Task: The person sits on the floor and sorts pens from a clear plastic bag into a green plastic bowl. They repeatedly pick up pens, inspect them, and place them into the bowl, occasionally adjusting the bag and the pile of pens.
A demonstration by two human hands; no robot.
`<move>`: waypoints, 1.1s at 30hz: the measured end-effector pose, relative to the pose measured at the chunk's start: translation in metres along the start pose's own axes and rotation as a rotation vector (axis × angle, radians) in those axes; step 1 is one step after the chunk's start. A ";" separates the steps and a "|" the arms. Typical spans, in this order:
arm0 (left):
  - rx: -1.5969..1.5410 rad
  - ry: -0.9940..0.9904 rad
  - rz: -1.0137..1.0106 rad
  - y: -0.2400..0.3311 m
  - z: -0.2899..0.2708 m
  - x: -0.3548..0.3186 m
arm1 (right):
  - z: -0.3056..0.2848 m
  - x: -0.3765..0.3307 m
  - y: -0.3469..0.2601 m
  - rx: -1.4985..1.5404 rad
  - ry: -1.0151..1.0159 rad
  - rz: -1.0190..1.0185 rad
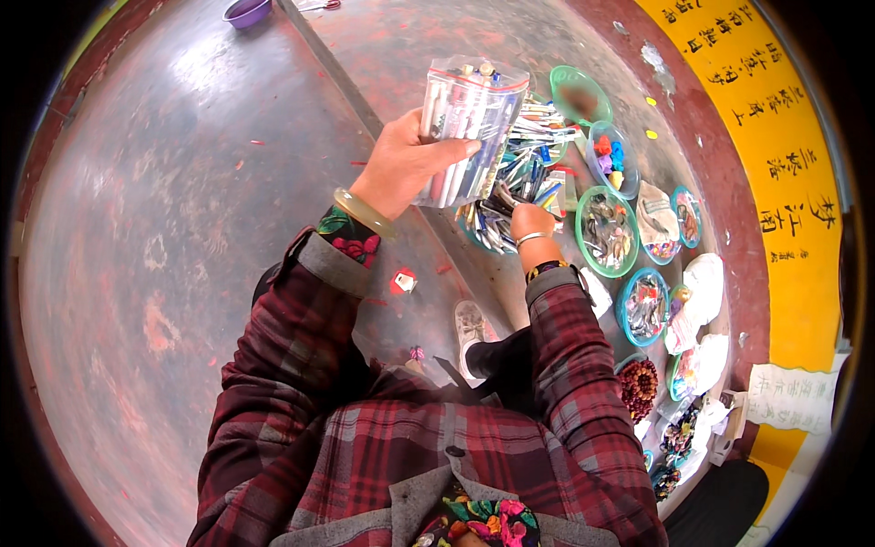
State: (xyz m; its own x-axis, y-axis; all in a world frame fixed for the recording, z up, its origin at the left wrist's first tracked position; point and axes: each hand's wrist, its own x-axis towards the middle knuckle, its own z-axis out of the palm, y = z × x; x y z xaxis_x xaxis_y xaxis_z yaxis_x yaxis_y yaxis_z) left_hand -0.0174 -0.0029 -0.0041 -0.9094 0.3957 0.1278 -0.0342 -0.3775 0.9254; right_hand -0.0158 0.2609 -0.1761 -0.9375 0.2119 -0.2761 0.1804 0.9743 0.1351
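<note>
Left hand (399, 170) clasps pen bag (469, 118) in its fingers — slackening could drop it; right hand (534, 224) fingers hidden (can't tell their grip), loose pens (492, 219) just beyond.

The raised left hand (408, 157) grips while the right hand (534, 221) reaches down, fingers hidden

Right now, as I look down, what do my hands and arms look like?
Both arms wear dark red, grey and black plaid sleeves with grey cuffs. A floral inner cuff shows by your left hand, below a thick, pale bangle. Your right hand has a thin, silvery bangle. Both are gloveless.
</note>
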 end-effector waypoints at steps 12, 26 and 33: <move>-0.308 0.019 -0.023 -0.001 -0.001 0.000 | -0.005 -0.011 0.002 -0.121 -0.148 0.143; -0.315 0.015 -0.104 -0.005 0.003 0.001 | -0.115 -0.037 0.076 1.508 -0.007 -0.082; -0.257 -0.017 -0.112 -0.008 0.006 0.001 | -0.147 -0.064 0.078 2.015 0.000 -0.364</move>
State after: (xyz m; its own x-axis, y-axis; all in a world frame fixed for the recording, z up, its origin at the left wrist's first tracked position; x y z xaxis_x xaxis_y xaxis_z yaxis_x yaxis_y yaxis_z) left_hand -0.0152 0.0057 -0.0097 -0.8872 0.4599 0.0376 -0.2401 -0.5297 0.8135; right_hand 0.0143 0.3116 -0.0078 -0.9987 0.0284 -0.0420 0.0296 -0.3463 -0.9377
